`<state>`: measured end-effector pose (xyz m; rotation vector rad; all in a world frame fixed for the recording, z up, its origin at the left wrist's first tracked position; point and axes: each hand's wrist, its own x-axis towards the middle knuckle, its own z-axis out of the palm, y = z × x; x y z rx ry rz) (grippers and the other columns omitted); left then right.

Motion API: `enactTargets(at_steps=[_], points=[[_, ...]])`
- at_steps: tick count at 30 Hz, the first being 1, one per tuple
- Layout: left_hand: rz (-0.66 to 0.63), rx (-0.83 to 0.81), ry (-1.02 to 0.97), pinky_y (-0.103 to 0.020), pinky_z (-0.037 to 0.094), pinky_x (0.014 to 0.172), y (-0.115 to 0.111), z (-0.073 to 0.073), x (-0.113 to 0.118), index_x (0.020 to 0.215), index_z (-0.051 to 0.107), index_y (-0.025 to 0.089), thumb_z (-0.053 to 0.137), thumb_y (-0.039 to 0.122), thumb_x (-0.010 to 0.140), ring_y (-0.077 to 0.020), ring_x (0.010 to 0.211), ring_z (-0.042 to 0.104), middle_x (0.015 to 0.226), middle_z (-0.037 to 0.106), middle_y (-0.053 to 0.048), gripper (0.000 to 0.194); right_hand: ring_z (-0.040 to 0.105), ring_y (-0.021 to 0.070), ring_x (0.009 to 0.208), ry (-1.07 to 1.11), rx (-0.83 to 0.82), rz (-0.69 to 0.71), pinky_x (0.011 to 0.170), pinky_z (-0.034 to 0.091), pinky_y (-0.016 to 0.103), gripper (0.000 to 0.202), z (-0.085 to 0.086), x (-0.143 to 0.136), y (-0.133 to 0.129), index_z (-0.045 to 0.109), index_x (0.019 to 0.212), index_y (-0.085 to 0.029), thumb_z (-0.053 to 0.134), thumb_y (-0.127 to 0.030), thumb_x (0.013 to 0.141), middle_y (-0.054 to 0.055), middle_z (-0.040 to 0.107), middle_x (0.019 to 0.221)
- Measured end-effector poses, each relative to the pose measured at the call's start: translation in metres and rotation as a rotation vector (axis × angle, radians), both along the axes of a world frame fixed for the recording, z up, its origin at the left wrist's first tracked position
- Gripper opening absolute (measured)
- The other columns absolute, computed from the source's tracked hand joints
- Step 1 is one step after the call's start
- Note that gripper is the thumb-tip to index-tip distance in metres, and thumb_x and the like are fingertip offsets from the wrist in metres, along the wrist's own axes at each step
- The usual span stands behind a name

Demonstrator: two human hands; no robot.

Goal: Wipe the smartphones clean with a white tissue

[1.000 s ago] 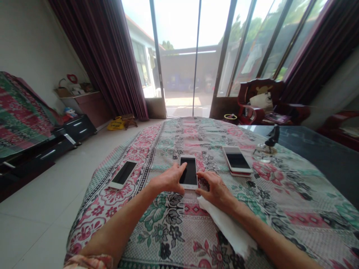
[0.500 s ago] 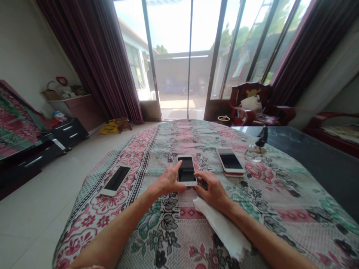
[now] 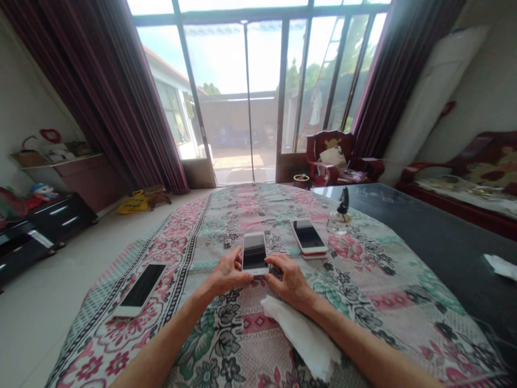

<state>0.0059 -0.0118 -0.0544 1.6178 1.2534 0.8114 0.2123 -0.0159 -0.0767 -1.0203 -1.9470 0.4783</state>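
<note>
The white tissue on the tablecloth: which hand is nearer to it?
Right. The right hand is just beyond the tissue, at the right edge of the held phone; the left hand is farther away, at the phone's left edge.

single head-worn view, set above the near side of the patterned tablecloth (image 3: 375,283) and facing forward, tilted down. wide field: the left hand (image 3: 228,272) and right hand (image 3: 288,277) lie close, at six o'clock from centre; the glass door (image 3: 262,124) stands farther off at twelve, flanked by the left curtain (image 3: 92,97) at ten and the right curtain (image 3: 412,70) at two.
</note>
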Motion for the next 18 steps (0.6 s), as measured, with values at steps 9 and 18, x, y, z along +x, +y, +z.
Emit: enactTargets(at_steps=[9, 18], points=[[-0.094, -0.228, -0.27, -0.027, 0.048, 0.063, -0.004, 0.009, 0.006, 0.113, 0.052, 0.012, 0.08, 0.041, 0.052, -0.0174, 0.068, 0.063, 0.084, 0.065, -0.006, 0.073, 0.06, 0.0179, 0.083, 0.013, -0.117, -0.039, 0.075, 0.05, 0.03, 0.037, 0.002, -0.002, 0.001, 0.063, 0.102, -0.02, 0.063, -0.011, 0.066, 0.005, 0.066, 0.095], [-0.102, -0.176, -0.196, -0.02, 0.035, 0.053, 0.003, 0.021, -0.015, 0.116, 0.06, 0.013, 0.073, 0.037, 0.062, -0.0102, 0.062, 0.049, 0.077, 0.062, -0.003, 0.061, 0.061, 0.0177, 0.084, 0.093, -0.121, 0.004, 0.072, 0.05, 0.03, 0.022, 0.018, -0.004, -0.003, 0.068, 0.094, -0.02, 0.063, -0.023, 0.073, 0.006, 0.067, 0.095]])
